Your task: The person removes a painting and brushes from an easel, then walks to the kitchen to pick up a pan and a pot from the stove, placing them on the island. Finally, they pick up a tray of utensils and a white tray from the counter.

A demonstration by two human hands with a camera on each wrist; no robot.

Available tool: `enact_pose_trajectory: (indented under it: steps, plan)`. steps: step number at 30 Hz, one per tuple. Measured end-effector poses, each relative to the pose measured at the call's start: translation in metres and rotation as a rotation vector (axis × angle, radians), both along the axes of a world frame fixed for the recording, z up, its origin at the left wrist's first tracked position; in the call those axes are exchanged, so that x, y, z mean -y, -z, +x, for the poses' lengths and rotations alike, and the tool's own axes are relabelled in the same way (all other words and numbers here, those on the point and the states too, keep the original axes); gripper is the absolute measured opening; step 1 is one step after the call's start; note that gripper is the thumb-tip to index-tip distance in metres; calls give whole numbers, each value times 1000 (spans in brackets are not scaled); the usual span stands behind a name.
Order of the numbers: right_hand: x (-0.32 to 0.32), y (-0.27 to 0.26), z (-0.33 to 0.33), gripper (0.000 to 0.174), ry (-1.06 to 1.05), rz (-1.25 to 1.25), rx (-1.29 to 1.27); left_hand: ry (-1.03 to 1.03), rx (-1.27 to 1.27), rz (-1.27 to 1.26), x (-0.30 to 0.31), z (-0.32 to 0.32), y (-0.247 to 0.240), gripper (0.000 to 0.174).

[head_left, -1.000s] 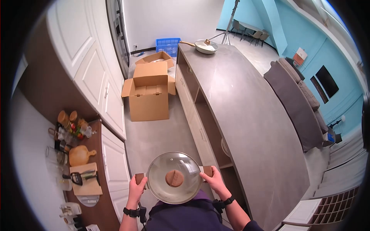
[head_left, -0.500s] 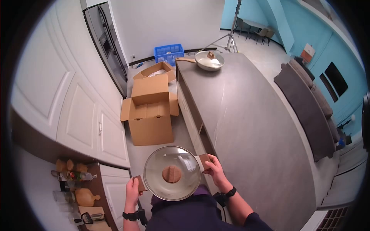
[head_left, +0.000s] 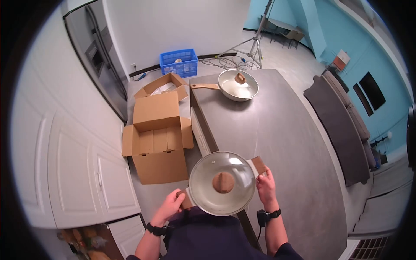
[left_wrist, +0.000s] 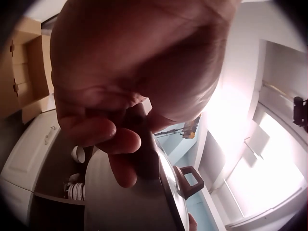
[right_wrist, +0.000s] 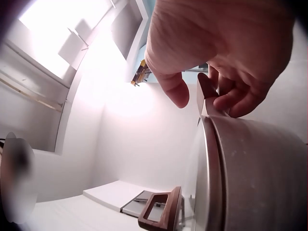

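A pale pot with a glass lid [head_left: 206, 190] is held level before the body, overlapping the counter's left edge in the head view. The lid has a wooden knob [head_left: 223, 182]. My left hand [head_left: 169, 208] grips the left wooden handle [head_left: 186, 200]; in the left wrist view, fingers of that hand [left_wrist: 139, 62] curl round the dark handle [left_wrist: 147, 154]. My right hand [head_left: 267, 188] holds the right handle [head_left: 258, 165]. In the right wrist view, the right hand [right_wrist: 226, 53] has fingers curled at the handle beside the pot [right_wrist: 264, 168], its thumb apart.
On the grey counter [head_left: 286, 130], a lidded frying pan [head_left: 238, 89] stands at the far end, handle pointing left. An open cardboard box [head_left: 160, 167] is on the floor to the left, with a smaller box [head_left: 149, 89] and blue crate [head_left: 186, 68] beyond. Cabinets [head_left: 73, 173] line the left.
Both hands have carried the pot rightward in the head view, from over the floor to overlapping the counter's edge. The view has shifted, and the boxes and frying pan appear larger.
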State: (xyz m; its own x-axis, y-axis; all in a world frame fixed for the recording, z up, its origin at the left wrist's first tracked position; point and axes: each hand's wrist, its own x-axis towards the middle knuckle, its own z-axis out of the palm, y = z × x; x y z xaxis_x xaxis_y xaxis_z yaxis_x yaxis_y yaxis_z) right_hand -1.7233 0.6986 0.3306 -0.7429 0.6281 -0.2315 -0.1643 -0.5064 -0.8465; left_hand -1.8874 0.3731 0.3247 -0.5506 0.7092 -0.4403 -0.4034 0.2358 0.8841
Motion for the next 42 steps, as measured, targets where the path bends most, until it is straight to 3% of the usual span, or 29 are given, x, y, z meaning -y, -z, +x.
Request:
enact_pose_trajectory:
  steps: [8, 11, 22, 28, 33, 36, 38, 39, 42]
  plan:
    - [-90, -7, -82, 48, 230, 32, 47, 234, -25, 8, -135, -132, 10, 20]
    - [-131, 16, -90, 47, 194, 84, 70, 300, -40, 7, -177, -159, 18, 20]
    - [-235, 54, -117, 45, 272, 24, 151, 426, -6, -61, -284, -183, 37, 24]
    - [-269, 41, -130, 44, 329, 5, 192, 456, -20, -61, -332, -186, 41, 24]
    - [-313, 53, -125, 53, 331, -15, 50, 417, 47, -45, -372, -179, 51, 28]
    - [-314, 41, -123, 59, 315, 43, 20, 403, 91, -24, -390, -175, 52, 29]
    - [-296, 30, -120, 56, 396, 156, 197, 413, 78, -37, -392, -178, 53, 31]
    - [-287, 33, -112, 56, 398, 161, 197, 422, 68, -53, -390, -178, 53, 32]
    - [-246, 63, -79, 48, 539, 309, 520, 349, 72, -70, -372, -186, 58, 35]
